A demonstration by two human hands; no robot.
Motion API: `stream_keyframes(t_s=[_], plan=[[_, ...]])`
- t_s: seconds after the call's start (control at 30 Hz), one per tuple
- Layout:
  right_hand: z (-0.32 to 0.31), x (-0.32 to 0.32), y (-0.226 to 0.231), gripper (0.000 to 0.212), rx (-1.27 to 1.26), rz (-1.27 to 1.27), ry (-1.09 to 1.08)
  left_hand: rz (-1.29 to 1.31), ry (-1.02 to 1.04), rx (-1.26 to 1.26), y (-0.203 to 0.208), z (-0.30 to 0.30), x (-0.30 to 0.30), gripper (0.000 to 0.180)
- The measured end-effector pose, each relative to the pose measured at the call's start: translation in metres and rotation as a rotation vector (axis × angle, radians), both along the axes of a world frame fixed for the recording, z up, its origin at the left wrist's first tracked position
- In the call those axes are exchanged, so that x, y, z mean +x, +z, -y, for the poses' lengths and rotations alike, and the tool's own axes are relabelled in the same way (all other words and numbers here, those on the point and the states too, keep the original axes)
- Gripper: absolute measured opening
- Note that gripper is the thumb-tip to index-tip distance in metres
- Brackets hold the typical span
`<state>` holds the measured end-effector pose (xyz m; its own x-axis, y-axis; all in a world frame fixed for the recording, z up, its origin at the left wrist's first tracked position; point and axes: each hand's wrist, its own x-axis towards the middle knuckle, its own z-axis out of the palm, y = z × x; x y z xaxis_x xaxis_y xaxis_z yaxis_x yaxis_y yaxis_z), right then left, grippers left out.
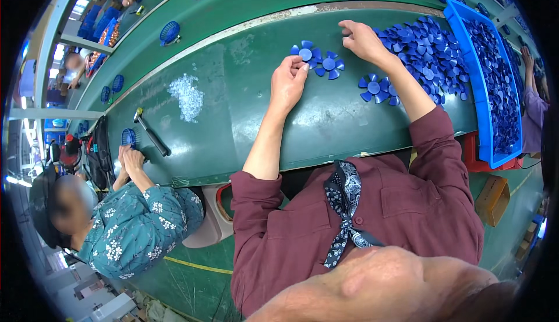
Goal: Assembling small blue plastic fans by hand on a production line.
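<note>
My left hand (288,84) is over the middle of the green table, fingers curled and thumb close to them, at the near edge of a blue fan blade wheel (305,54). Its fingertips seem to grip this wheel, though the contact is partly hidden. Just right of it lies a second blue fan wheel (329,64). Farther right, my right hand (365,43) hovers near the far edge, its fingers bent and apart, with nothing visible in them. Another fan wheel (374,88) rests below my right wrist, beside a big heap of blue fan wheels (428,54).
A blue crate (498,158) full of small blue parts stands at the table's right end. Clear plastic bits (187,98) and a hammer (152,133) lie to the left. A co-worker (140,223) handles a blue round guard (128,138). Beyond runs a green belt (233,10) with blue guards.
</note>
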<state>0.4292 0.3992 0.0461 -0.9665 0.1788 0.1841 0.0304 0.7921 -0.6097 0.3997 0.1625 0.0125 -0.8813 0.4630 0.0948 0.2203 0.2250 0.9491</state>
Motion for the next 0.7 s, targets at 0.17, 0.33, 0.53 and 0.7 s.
stream_keyframes(t_s=[0.17,0.33,0.53,0.7], plan=[[0.03,0.012,0.013,0.034,0.122,-0.03,0.084,0.032,0.065,0.069,-0.001,0.002,-0.004,0.023],[0.074,-0.007,0.005,0.017,0.291,-0.168,0.231,0.04,0.133,0.171,0.0,0.004,-0.008,0.017],[0.093,-0.028,-0.006,0.024,0.325,0.041,0.225,0.07,0.122,0.198,-0.004,-0.002,-0.004,0.014],[0.104,-0.011,-0.001,0.027,0.023,-0.166,0.154,0.017,0.255,0.408,0.012,0.007,-0.003,0.015]])
